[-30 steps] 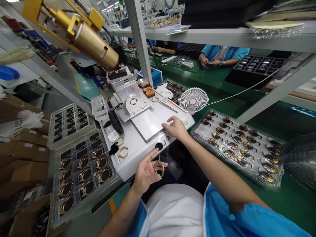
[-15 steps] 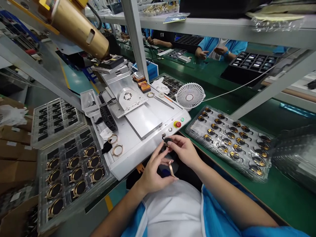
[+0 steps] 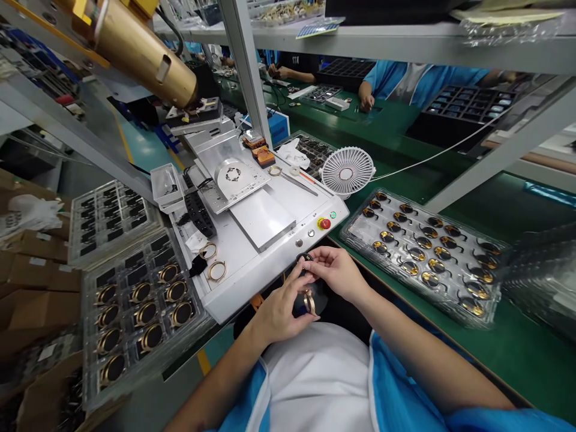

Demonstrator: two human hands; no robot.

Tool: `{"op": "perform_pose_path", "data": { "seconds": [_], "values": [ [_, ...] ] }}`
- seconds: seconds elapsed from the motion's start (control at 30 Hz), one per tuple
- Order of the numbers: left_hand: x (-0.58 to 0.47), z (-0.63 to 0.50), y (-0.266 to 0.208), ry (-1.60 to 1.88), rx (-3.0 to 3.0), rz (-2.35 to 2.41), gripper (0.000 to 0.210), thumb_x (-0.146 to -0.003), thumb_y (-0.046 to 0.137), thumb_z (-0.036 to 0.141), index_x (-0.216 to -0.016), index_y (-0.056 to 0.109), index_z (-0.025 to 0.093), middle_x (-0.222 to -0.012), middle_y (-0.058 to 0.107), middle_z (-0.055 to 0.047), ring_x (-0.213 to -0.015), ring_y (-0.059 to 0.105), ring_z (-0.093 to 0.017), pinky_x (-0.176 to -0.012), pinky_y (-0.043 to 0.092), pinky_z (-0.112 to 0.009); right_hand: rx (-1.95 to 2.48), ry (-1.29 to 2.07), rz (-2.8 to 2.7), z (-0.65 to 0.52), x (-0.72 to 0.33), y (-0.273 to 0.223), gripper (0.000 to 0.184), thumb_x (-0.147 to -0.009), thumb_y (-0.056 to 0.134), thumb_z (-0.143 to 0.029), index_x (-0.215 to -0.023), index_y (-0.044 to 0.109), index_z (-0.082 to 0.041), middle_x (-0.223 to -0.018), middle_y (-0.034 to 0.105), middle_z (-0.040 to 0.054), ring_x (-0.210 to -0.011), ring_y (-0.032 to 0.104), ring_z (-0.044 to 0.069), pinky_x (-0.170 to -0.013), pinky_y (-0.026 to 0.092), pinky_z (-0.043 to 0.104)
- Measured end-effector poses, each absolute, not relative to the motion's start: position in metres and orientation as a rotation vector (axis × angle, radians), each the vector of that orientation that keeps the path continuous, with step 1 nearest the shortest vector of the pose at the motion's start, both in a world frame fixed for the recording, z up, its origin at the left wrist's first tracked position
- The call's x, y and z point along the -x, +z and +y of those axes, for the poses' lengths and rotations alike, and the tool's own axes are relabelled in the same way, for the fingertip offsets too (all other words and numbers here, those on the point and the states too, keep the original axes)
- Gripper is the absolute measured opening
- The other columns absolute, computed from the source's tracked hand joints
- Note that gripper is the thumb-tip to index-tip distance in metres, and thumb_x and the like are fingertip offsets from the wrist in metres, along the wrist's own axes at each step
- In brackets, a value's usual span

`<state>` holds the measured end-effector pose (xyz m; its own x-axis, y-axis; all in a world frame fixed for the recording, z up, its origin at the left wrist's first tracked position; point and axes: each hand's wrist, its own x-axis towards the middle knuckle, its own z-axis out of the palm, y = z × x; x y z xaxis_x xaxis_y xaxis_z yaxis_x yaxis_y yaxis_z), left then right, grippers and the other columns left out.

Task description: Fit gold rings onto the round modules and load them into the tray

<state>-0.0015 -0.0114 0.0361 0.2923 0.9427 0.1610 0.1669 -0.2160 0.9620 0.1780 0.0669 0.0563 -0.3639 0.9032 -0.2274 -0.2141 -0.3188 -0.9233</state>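
From the right hand (image 3: pixel 336 273), an open path crosses the front panel (image 3: pixel 265 267) to the metal plate (image 3: pixel 263 217). The desk fan (image 3: pixel 347 173) obstructs the right side; clearance beneath the gold cylinder (image 3: pixel 144 55) is hard to judge.

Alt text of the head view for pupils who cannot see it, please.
A person's bare left hand, holding a gold-coloured metallic ring, and right hand meet at a small round black part. Ahead is a white, boxy machine; to the right, a clear plastic tray of round black-and-gold parts.

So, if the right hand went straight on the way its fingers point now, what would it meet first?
Probably the left hand, close by the dark round part; the exact gap is hard to judge.
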Motion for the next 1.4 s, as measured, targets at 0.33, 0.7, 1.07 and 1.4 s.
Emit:
{"op": "perform_pose_path", "data": {
  "seconds": [0.33, 0.7, 1.07, 1.4],
  "values": [
    [0.009, -0.007, 0.027, 1.411, -1.105, 0.84, 0.055, -0.068, 0.094, 0.02, -0.117, 0.07, 0.022, -0.121, 0.076, -0.014, -0.111, 0.075, -0.031, -0.096, 0.06, -0.044, 0.97, 1.942, -0.999, 0.063, -0.186, 0.065, 0.038, -0.06, 0.097, -0.041, -0.07, 0.072, -0.015, -0.069, 0.07, 0.0, -0.06, 0.062, 0.01, -0.059, 0.053, 0.021],
    [0.003, -0.003, 0.016, 1.443, -0.958, 0.928, 0.059, -0.053, 0.102, 0.034, -0.106, 0.075, 0.023, -0.113, 0.081, -0.011, -0.102, 0.078, -0.031, -0.085, 0.065, -0.043, 1.009, 1.933, -0.909, 0.036, -0.159, 0.076, 0.039, -0.056, 0.091, -0.025, -0.07, 0.055, -0.019, -0.06, 0.063, -0.0044, -0.052, 0.059, 0.01, -0.052, 0.049, 0.022],
    [0.0, -0.001, 0.018, 1.577, -1.028, 0.814, 0.056, -0.053, 0.102, 0.021, -0.104, 0.08, 0.028, -0.107, 0.083, -0.006, -0.095, 0.081, -0.024, -0.083, 0.067, -0.031, 1.064, 1.849, -1.069, 0.031, -0.155, 0.093, 0.029, -0.057, 0.07, -0.015, -0.075, 0.048, -0.022, -0.057, 0.057, -0.0096, -0.05, 0.053, 0.008, -0.047, 0.038, 0.019],
    [0.002, -0.002, 0.011, 1.576, -1.082, 0.878, 0.056, -0.054, 0.102, 0.028, -0.105, 0.079, 0.029, -0.108, 0.083, -0.005, -0.094, 0.081, -0.025, -0.083, 0.067, -0.034, 1.001, 1.898, -1.081, 0.033, -0.157, 0.088, 0.031, -0.06, 0.071, -0.014, -0.079, 0.046, -0.021, -0.06, 0.059, -0.0095, -0.051, 0.055, 0.008, -0.048, 0.04, 0.017]
  ]
}}
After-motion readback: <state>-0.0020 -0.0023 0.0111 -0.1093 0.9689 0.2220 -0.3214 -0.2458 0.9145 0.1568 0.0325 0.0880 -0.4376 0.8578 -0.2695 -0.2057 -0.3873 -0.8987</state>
